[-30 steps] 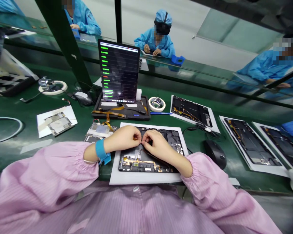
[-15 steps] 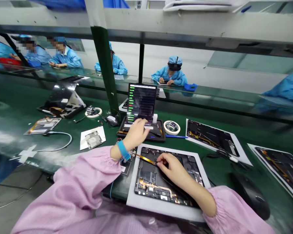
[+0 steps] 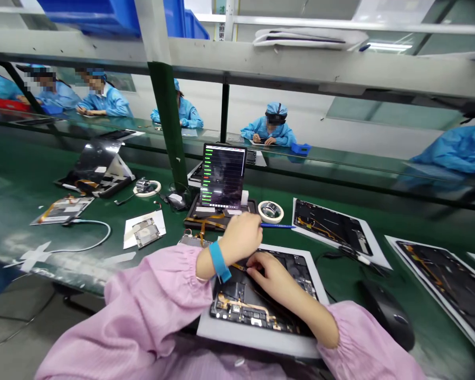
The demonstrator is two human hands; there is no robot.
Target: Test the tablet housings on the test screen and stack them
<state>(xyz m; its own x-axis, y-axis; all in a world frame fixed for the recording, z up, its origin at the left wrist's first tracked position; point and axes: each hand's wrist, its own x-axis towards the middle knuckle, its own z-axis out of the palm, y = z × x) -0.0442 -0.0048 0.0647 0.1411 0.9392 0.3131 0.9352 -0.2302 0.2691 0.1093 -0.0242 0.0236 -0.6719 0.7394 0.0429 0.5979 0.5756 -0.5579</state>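
An opened tablet chassis (image 3: 241,309) with black internals and amber flex cables lies on a white foam sheet (image 3: 261,339). My right hand (image 3: 266,270) rests on it, fingertips pinching a thin amber ribbon cable (image 3: 237,266). My left hand (image 3: 241,237) hangs just above the chassis's top edge, its fingers curled and hidden from view. A blue wrist strap (image 3: 219,261) circles my left wrist. Pink striped sleeves cover both forearms.
A lit tablet screen (image 3: 222,177) stands in a black tray (image 3: 217,219) beyond my hands. Nearby are a tape roll (image 3: 271,212), a blue pen (image 3: 277,226), a black mouse (image 3: 386,314), and another opened tablet (image 3: 328,227). Co-workers sit beyond a glass partition (image 3: 340,163).
My left hand has moved from beside my right hand at the chassis, out toward the tray, and back over the chassis's top edge. The camera view has tilted upward.
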